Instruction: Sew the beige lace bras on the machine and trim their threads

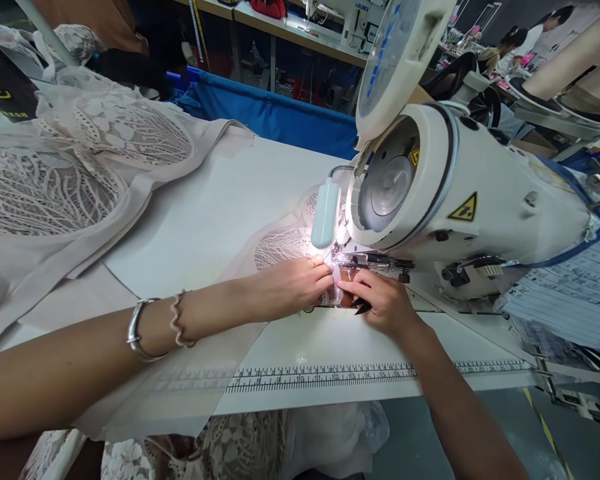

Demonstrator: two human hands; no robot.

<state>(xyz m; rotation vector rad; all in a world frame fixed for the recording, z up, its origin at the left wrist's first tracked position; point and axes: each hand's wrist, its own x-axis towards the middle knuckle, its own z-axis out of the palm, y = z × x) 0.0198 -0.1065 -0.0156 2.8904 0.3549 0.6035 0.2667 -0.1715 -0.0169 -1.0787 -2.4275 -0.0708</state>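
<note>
A sheer pale bra piece with lace cups lies on the table and runs under the head of a white sewing machine. My left hand presses on this fabric just left of the needle area, its fingers bent and close together. Right of the needle, my right hand has thumb and forefinger at the fabric edge. Dark pointed tips, apparently thread snips, stick out from under its curled fingers; their handles are hidden. A lit green-white lamp hangs over the stitching spot, which glare partly hides.
More lace bra pieces are heaped on the left of the white table. A printed ruler runs along the front edge. Lace fabric sits below it. Written paper hangs at right. Other people work far back.
</note>
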